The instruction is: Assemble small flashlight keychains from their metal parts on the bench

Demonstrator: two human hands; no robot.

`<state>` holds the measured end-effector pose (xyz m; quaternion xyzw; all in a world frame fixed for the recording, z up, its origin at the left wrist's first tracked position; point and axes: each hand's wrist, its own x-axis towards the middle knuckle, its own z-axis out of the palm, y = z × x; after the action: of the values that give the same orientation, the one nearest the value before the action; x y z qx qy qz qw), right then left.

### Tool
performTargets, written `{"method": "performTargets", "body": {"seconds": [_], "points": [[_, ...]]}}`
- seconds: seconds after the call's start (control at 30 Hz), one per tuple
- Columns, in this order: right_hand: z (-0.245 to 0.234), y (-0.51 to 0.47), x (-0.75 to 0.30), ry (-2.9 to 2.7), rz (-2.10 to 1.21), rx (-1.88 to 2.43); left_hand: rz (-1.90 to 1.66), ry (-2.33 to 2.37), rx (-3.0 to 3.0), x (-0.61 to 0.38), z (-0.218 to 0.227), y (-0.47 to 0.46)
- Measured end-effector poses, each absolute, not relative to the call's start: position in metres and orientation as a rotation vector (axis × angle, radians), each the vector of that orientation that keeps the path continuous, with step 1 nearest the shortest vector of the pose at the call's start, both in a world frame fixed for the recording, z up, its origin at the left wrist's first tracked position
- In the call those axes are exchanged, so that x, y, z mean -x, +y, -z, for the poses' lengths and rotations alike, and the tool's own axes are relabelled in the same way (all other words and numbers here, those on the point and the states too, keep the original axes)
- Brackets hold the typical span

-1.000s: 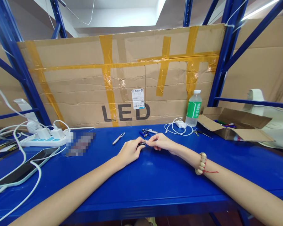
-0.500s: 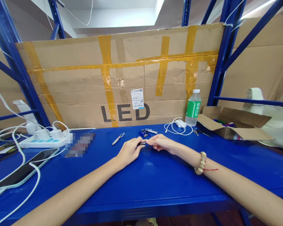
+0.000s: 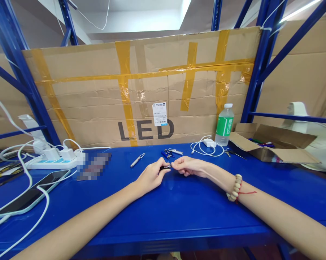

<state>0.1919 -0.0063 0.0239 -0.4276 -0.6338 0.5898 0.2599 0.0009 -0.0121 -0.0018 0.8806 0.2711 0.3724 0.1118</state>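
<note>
My left hand is closed, pinching a small dark cylindrical piece with a shiny end between thumb and fingers. Facing it, my right hand is closed too, its thumb and fingertip pinched at the piece's right end; whatever lies between those fingertips is too small to make out. Just behind the hands are several small dark-blue parts and a silver pen-like tube with a wire clip. A similar silver clip tube lies to the left of my left hand.
A white cable with an adapter, a water bottle and an open cardboard box stand at the back right. On the left are a phone, a power strip and loose white cables. Taped cardboard walls the back.
My right fingertips have drawn slightly away from my left hand, and a shiny end of the held piece shows more. The whole view has shifted slightly.
</note>
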Motion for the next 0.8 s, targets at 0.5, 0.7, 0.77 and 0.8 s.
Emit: {"method": "performTargets", "body": {"seconds": [0.5,0.7,0.77,0.8], "points": [[-0.023,-0.012,-0.189,-1.831,-1.256,1.337,-1.111,0.707,-2.706,-0.001,0.0,-0.012],[-0.021,-0.004,-0.187,-1.865,-1.037,1.245,-1.168,0.768,-2.667,-0.001,0.001,-0.008],[-0.023,-0.002,-0.187,-1.88,-0.88,1.166,-1.174,0.794,-2.641,-0.002,0.001,-0.007],[-0.025,-0.001,-0.187,-1.892,-0.797,1.12,-1.175,0.805,-2.628,-0.003,0.0,-0.006]]}}
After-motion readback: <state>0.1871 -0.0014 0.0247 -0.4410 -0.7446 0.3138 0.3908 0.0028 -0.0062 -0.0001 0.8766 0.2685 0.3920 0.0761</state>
